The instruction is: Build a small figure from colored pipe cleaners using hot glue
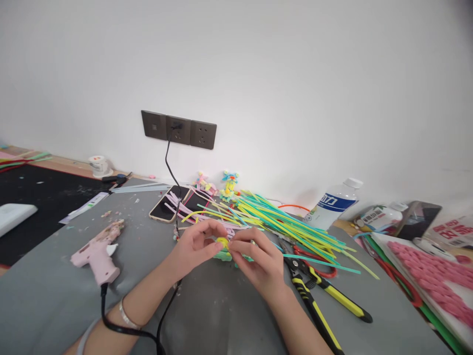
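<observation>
Both my hands meet over the front middle of the grey table. My left hand (201, 244) pinches a small yellow pipe-cleaner piece (223, 241) between thumb and fingers. From the other side, my right hand (258, 254) closes its fingertips on the same piece. Green pipe cleaner (223, 255) shows just below the fingertips; whether it is joined to the yellow is hidden. Behind the hands lie lilac pipe cleaners (177, 207) and a heap of yellow and teal pipe cleaners (291, 224). Two small pipe-cleaner figures, one of them yellow and blue (229, 183), stand by the wall.
A pink glue gun (98, 251) lies at left, its black cord running under my left forearm. Pliers with yellow-black handles (318, 291) and red-handled scissors (325, 270) lie right. A phone (166, 207), a water bottle (332, 204) and a pink knitted piece (432, 276) are farther out.
</observation>
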Motion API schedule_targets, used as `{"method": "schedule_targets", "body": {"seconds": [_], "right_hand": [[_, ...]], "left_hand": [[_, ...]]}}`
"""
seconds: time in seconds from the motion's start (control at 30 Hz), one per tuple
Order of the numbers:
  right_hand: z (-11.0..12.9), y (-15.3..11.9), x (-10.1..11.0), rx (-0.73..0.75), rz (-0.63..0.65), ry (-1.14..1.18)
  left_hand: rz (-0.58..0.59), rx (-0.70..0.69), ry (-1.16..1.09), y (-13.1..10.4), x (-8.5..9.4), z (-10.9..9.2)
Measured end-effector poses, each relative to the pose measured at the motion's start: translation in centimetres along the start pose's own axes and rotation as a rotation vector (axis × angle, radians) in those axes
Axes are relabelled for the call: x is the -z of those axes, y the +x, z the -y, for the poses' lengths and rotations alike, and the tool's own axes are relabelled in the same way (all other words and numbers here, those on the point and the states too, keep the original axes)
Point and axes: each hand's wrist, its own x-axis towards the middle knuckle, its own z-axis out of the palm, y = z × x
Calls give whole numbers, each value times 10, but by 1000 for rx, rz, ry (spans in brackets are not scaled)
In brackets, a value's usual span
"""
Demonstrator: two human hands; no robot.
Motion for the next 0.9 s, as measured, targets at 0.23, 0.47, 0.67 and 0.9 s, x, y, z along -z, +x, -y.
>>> {"method": "schedule_targets", "body": {"seconds": [0.23, 0.47, 0.67, 0.9], "right_hand": [[1, 3, 1, -37, 2, 33], [0, 5, 1, -69, 27, 81], [-3, 5, 1, -75, 53, 95], [-9, 3, 2, -94, 84, 107]], "left_hand": [[-17, 18, 46, 0, 1, 2], [-11, -7, 8, 1, 1, 3], [-28, 8, -29, 3, 0, 4], [-94, 100, -79, 4, 0, 7]]}}
